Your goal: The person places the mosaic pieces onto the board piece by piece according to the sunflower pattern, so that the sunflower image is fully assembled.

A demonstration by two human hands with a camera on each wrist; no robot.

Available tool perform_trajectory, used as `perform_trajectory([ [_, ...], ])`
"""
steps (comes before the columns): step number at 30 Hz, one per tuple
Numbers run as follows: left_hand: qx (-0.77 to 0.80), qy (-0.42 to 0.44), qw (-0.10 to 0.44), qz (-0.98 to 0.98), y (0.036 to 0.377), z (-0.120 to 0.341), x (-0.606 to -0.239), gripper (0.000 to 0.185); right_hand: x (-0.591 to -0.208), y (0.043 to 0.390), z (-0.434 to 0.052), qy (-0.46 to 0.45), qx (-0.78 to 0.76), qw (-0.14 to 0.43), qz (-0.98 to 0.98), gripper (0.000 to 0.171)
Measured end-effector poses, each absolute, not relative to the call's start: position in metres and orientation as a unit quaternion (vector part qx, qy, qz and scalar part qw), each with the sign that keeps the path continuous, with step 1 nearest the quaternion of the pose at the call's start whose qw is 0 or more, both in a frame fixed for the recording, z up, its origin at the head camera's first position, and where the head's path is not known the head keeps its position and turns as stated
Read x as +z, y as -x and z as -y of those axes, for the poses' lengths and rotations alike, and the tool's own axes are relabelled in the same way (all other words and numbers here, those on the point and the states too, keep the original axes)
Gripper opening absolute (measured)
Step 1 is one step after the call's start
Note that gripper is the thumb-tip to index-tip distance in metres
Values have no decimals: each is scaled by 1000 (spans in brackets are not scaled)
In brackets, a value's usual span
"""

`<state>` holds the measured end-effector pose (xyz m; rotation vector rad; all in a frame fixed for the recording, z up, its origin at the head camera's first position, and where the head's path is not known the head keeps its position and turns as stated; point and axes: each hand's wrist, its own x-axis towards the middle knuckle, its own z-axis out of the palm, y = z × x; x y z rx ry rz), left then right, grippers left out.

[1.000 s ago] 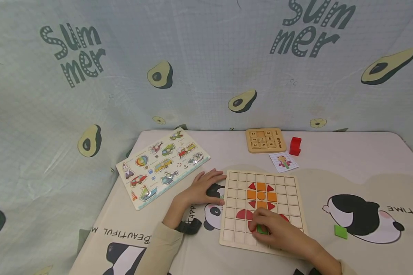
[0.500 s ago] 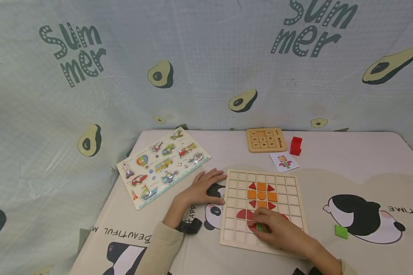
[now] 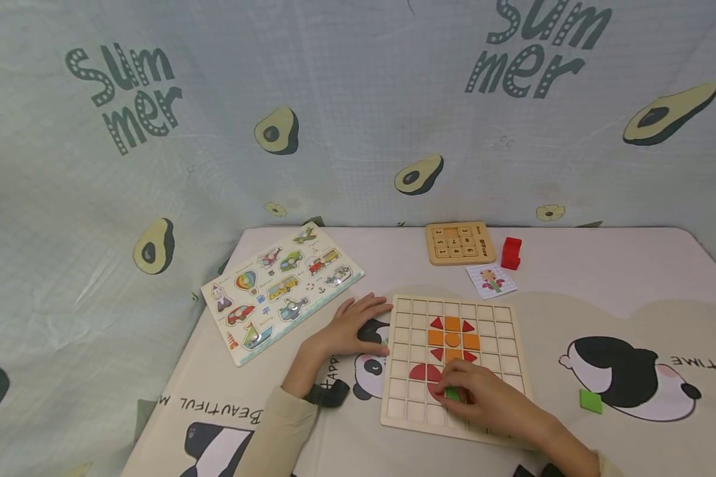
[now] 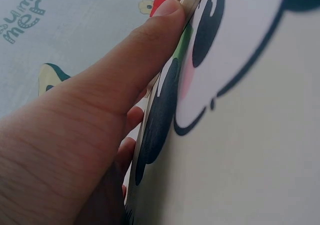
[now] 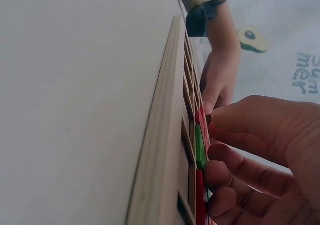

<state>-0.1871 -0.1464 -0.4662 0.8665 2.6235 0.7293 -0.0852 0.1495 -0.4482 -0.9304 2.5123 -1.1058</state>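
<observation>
Beyond the grid board, red block

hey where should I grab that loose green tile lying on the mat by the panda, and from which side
Probably from above. The green tile lies flat on the mat, apart from the grid board, with free space all round. Pinch its two opposite edges with thumb and finger; it looks too thin for any other hold.

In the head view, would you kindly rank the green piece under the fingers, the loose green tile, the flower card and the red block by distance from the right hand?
1. Green piece, under the right hand on the board.
2. Loose green tile, to its right.
3. Flower card, beyond the board.
4. Red block, farthest back.
</observation>
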Motion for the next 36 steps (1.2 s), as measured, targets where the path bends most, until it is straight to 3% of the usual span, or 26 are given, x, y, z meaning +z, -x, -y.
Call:
perform_trajectory([
  [18,252,-297,142,-910,188,147,-469,85,-453,85,-195,345,-448,69,-822,11],
  [26,249,-302,143,-909,187,147,-466,85,-461,86,-230,360,-431,-10,-827,12],
  [36,254,-301,139,-908,188,147,-468,84,-463,86,-265,341,-420,-46,-840,41],
])
